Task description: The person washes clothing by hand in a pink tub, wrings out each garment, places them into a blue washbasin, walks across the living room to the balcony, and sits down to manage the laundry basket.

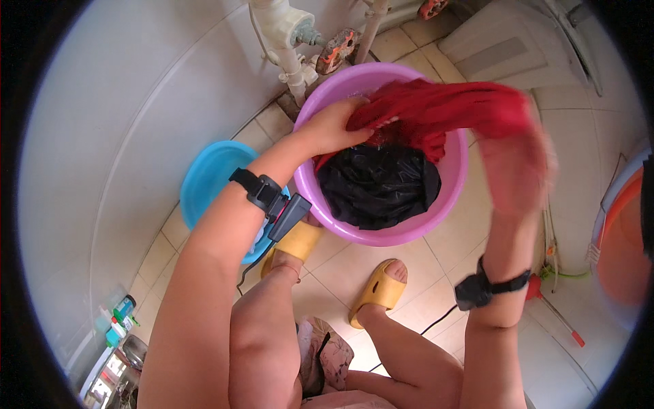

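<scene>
A wet red cloth [434, 105] stretches between my two hands over a pink plastic basin [378, 237]. My left hand [340, 125] grips its bunched end inside the basin's left side. Raised past the basin's right rim, my right hand [518, 166] is blurred by motion, with the cloth's other end at its fingers. Part of the red cloth still hangs into the basin. Below it lies a wet black garment or cloth [378, 184], crumpled in the basin. Both wrists wear black strapped devices with cables.
A blue basin [204, 179] stands left of the pink one, partly behind my left forearm. White pipes [291, 66] and a rusty valve handle [337, 51] rise at the back. An orange basin [621, 245] is at far right, near a red-handled plunger [557, 309]. My feet wear yellow slippers [380, 294].
</scene>
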Available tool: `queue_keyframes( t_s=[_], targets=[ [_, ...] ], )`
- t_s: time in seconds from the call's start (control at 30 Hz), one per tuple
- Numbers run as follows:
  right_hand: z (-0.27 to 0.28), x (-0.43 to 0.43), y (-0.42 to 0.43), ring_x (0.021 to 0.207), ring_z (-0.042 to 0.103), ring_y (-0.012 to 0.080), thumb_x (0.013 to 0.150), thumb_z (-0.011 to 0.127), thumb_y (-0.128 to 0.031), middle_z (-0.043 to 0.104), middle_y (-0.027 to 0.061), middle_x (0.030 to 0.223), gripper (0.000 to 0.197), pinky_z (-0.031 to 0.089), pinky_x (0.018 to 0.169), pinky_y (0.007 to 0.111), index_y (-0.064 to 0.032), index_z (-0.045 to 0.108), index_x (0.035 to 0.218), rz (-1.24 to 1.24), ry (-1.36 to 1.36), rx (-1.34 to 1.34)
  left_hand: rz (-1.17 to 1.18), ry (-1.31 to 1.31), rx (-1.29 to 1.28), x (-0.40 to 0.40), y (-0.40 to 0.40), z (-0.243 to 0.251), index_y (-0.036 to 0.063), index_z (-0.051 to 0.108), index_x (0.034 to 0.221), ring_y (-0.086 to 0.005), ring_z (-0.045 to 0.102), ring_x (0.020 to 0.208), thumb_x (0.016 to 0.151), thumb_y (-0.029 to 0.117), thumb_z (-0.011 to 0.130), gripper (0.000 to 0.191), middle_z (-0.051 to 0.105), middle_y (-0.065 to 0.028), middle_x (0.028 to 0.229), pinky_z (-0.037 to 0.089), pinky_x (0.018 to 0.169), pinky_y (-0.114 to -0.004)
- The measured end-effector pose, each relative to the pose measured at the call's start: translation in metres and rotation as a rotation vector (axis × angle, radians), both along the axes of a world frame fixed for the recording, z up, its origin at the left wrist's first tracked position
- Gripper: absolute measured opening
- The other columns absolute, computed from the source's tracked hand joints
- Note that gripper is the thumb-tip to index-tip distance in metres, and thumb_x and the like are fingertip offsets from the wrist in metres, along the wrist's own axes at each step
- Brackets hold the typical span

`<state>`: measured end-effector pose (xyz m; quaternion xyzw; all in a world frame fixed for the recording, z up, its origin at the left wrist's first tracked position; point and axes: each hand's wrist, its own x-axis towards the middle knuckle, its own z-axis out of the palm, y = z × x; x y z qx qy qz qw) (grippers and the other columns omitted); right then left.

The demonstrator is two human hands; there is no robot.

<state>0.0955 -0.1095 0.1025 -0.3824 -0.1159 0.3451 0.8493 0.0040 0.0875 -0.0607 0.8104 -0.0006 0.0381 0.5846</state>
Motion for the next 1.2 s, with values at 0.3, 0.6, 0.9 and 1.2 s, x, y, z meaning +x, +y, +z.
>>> queue_keyframes(
  t_s=[0.3, 0.6, 0.9, 1.2],
  targets=[
    [0.026, 0.027, -0.050, 0.110, 0.040, 0.0289, 0.088, 0.034, -0.026, 0.046, 0.0170, 0.117, 0.038, 0.024, 0.096, 0.045, 0.0029, 0.046, 0.110, -0.013, -0.271, 0.145, 0.059, 0.063, -0.435, 0.021, -0.014, 0.054, 0.0002, 0.045, 0.113, -0.0144, 0.050, 0.094, 0.079, 0.004, 0.046, 0.034, 0.054, -0.0079, 0.104, 0.038, 0.085, -0.027],
    [-0.108, 0.042, -0.038, 0.111, 0.040, 0.0237, 0.070, 0.050, 0.007, 0.041, 0.0151, 0.120, 0.056, 0.031, 0.093, 0.030, 0.0009, 0.033, 0.122, -0.164, -0.977, -1.059, 0.163, -0.086, 0.009, 0.022, -0.017, 0.059, 0.0025, 0.039, 0.117, -0.0232, 0.045, 0.105, 0.069, -0.003, 0.047, 0.049, 0.045, -0.0117, 0.115, 0.035, 0.090, -0.029],
    [-0.192, 0.004, -0.016, 0.128, 0.009, 0.0322, 0.083, 0.035, -0.049, 0.011, 0.0157, 0.139, 0.058, 0.009, 0.101, 0.048, -0.0283, 0.015, 0.134, 0.562, -1.346, -1.679, -0.413, 0.362, 1.056, 0.015, -0.040, -0.019, 0.0193, 0.024, 0.133, -0.0276, 0.003, 0.130, 0.076, 0.027, 0.050, 0.063, 0.010, -0.0111, 0.140, -0.001, 0.101, -0.049],
    [-0.189, 0.002, 0.001, 0.129, 0.003, 0.0291, 0.082, 0.039, -0.048, 0.002, 0.0117, 0.141, 0.069, 0.006, 0.102, 0.047, -0.0217, 0.004, 0.136, 0.929, -1.229, -1.906, -0.611, 0.551, 1.144, 0.015, -0.051, -0.018, 0.0155, 0.032, 0.128, -0.0265, 0.010, 0.128, 0.077, 0.024, 0.046, 0.054, 0.017, -0.0118, 0.138, 0.004, 0.101, -0.047]
  ],
)
